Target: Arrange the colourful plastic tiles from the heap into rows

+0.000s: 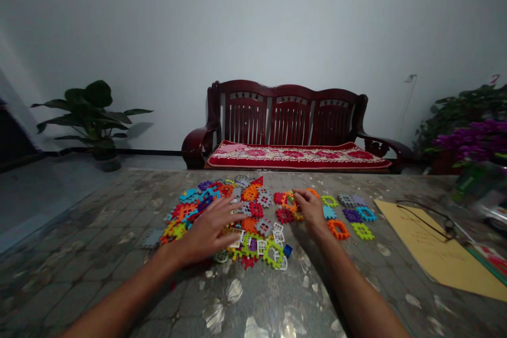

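A pile of colourful plastic interlocking building pieces (253, 208) lies on the table, many of them square with notched edges. My left hand (214, 224) is over the pile's near left part, palm down with fingers spread and nothing held in them. To its right, my right hand (311, 210) pinches the edge of an orange square building piece (288, 202); the fingertips partly cover the contact. Red pieces (284, 216) lie just below that one. White window-shaped pieces (278, 233) and a lime-green frame piece (273, 253) sit at the pile's near edge.
Right of my right hand, separate pieces lie in rough groups, among them an orange frame (338, 229) and a purple square (352, 215). Farther right are a yellow envelope (439, 253) and glasses (449, 228). Beyond the table (245, 301) stands a wooden bench (289, 116).
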### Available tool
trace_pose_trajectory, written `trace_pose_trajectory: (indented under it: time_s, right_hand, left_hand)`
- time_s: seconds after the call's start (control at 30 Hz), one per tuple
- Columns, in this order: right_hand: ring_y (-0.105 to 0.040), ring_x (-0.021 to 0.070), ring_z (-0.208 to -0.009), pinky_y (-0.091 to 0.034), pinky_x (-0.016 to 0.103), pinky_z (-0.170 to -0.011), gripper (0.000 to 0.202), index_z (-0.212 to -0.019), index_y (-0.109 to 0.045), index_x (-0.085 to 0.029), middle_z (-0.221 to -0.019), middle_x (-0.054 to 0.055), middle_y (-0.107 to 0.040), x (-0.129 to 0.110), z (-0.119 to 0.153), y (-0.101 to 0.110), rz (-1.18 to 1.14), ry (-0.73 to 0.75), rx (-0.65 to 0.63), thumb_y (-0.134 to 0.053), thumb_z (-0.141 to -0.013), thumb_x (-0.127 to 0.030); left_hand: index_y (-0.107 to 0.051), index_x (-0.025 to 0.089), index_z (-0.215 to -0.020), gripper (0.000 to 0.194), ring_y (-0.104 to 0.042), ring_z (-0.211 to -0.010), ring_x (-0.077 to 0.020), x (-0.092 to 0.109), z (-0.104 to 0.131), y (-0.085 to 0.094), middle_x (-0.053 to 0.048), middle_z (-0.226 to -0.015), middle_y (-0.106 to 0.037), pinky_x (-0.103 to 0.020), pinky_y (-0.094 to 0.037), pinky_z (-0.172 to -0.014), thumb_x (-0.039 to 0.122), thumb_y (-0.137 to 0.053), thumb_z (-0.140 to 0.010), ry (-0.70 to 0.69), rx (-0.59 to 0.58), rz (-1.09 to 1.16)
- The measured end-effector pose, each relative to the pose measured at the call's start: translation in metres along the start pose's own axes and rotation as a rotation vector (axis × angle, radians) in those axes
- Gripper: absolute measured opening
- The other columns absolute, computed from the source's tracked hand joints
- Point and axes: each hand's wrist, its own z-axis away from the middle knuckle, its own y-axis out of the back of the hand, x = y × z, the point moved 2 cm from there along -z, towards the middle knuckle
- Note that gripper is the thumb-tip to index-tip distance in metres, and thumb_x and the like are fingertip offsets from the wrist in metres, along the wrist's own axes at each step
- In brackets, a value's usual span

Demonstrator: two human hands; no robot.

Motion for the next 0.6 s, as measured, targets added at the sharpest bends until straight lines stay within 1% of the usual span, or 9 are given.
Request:
trace_pose_trajectory:
  time_s: [0.03, 0.1, 0.13, 0.2, 0.3, 0.43, 0.5, 0.6]
  right_hand:
    - [-0.060, 0.0167, -0.059, -0.046, 0.026, -0.051, 0.043, -0.086, -0.077, -0.017, -0.064, 0.001, -0.068, 0.001, 0.000, 0.000, -0.026, -0.025, 0.005, -0.078, -0.059, -0.051]
    - [-0.060, 0.0159, -0.060, -0.046, 0.025, -0.051, 0.043, -0.087, -0.076, -0.018, -0.067, 0.000, -0.069, 0.004, 0.001, -0.003, -0.085, -0.062, 0.016, -0.081, -0.057, -0.048]
    - [-0.060, 0.0152, -0.060, -0.047, 0.025, -0.052, 0.044, -0.088, -0.075, -0.018, -0.070, 0.000, -0.069, 0.005, 0.002, -0.005, -0.113, -0.070, 0.017, -0.082, -0.056, -0.047]
    - [-0.060, 0.0138, -0.059, -0.050, 0.026, -0.053, 0.045, -0.092, -0.074, -0.019, -0.075, 0.000, -0.070, 0.009, 0.006, -0.010, -0.164, -0.085, -0.002, -0.085, -0.056, -0.045]
    - [-0.063, 0.0140, -0.060, -0.055, 0.029, -0.056, 0.050, -0.099, -0.072, -0.020, -0.083, 0.000, -0.070, 0.017, 0.011, -0.020, -0.219, -0.127, -0.070, -0.087, -0.056, -0.042]
    - [-0.067, 0.0163, -0.066, -0.059, 0.031, -0.058, 0.055, -0.108, -0.070, -0.020, -0.089, 0.003, -0.073, 0.029, 0.015, -0.031, -0.225, -0.192, -0.129, -0.085, -0.060, -0.041]
    - [-0.066, 0.0158, -0.064, -0.059, 0.031, -0.058, 0.053, -0.107, -0.070, -0.020, -0.086, 0.002, -0.072, 0.034, 0.015, -0.032, -0.218, -0.218, -0.111, -0.084, -0.060, -0.038]
    - [-0.063, 0.0149, -0.060, -0.058, 0.029, -0.055, 0.047, -0.103, -0.071, -0.021, -0.079, 0.000, -0.068, 0.038, 0.014, -0.031, -0.225, -0.247, -0.043, -0.084, -0.059, -0.034]
  left_hand:
    - [-0.067, 0.035, -0.141, 0.055, -0.041, -0.153, -0.0354, 0.021, -0.006, -0.012, -0.007, -0.157, -0.060, -0.060, -0.024, -0.126, 0.060, -0.061, -0.092, -0.111, -0.100, -0.033]
    - [-0.056, 0.034, -0.151, 0.073, -0.036, -0.155, -0.0382, 0.053, -0.017, -0.034, -0.011, -0.165, -0.049, -0.061, -0.023, -0.125, 0.068, -0.062, -0.087, -0.272, -0.218, -0.068]
    - [-0.054, 0.032, -0.153, 0.077, -0.035, -0.155, -0.0393, 0.064, -0.021, -0.044, -0.014, -0.166, -0.046, -0.062, -0.022, -0.125, 0.072, -0.059, -0.087, -0.332, -0.253, -0.081]
    - [-0.053, 0.029, -0.152, 0.075, -0.037, -0.154, -0.0396, 0.076, -0.029, -0.060, -0.016, -0.163, -0.049, -0.062, -0.021, -0.125, 0.072, -0.051, -0.091, -0.386, -0.266, -0.113]
    - [-0.051, 0.028, -0.153, 0.069, -0.044, -0.149, -0.0364, 0.079, -0.038, -0.075, -0.016, -0.157, -0.055, -0.058, -0.024, -0.124, 0.066, -0.047, -0.096, -0.380, -0.246, -0.152]
    - [-0.053, 0.028, -0.150, 0.059, -0.050, -0.143, -0.0340, 0.074, -0.043, -0.081, -0.014, -0.150, -0.061, -0.058, -0.027, -0.122, 0.056, -0.053, -0.098, -0.315, -0.197, -0.182]
    - [-0.055, 0.029, -0.146, 0.053, -0.050, -0.143, -0.0329, 0.071, -0.043, -0.082, -0.012, -0.149, -0.062, -0.058, -0.027, -0.121, 0.052, -0.054, -0.099, -0.281, -0.183, -0.196]
    - [-0.057, 0.030, -0.143, 0.050, -0.051, -0.141, -0.0322, 0.066, -0.043, -0.083, -0.011, -0.146, -0.064, -0.058, -0.027, -0.120, 0.052, -0.055, -0.098, -0.216, -0.171, -0.205]
